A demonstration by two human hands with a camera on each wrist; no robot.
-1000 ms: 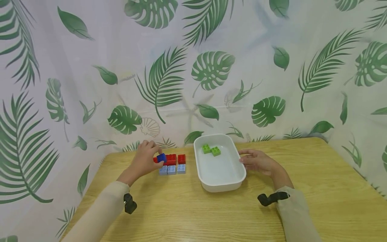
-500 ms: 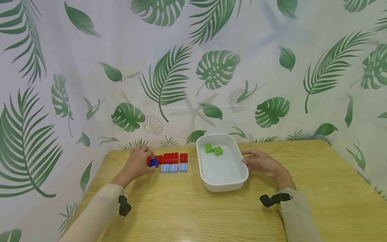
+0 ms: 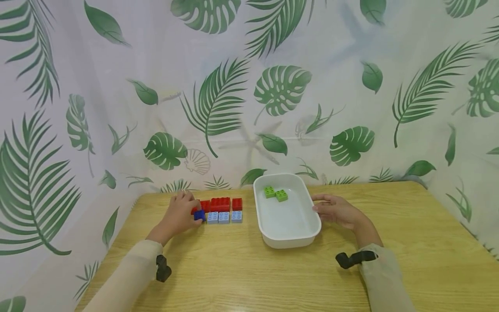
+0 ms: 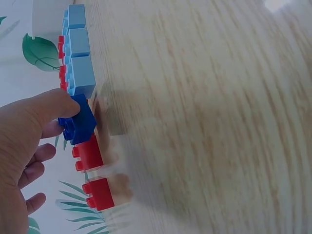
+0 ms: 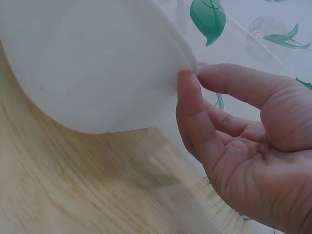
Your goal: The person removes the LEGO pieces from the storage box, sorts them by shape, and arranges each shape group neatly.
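Observation:
My left hand (image 3: 180, 213) pinches a dark blue toy brick (image 4: 83, 123) between thumb and finger. The brick sits slightly tilted at the left end of a row of light blue bricks (image 3: 224, 217); whether it rests flat on the table I cannot tell. Behind that row stand red bricks (image 3: 220, 204), the leftmost partly covered by my fingers. At the right side of a white tray (image 3: 288, 225), my right hand (image 5: 243, 122) holds the rim with thumb and finger. Two lime green bricks (image 3: 281, 195) lie in the tray's far left part.
The wooden table (image 3: 249, 277) carries both rows and the tray. A leaf-printed curtain (image 3: 234, 86) hangs along the table's back and left. Each wrist wears a black camera mount, such as the right one (image 3: 355, 258).
My left hand has moved left and brought the dark blue brick down from over the bricks to the left end of the light blue row. My right hand stays at the tray.

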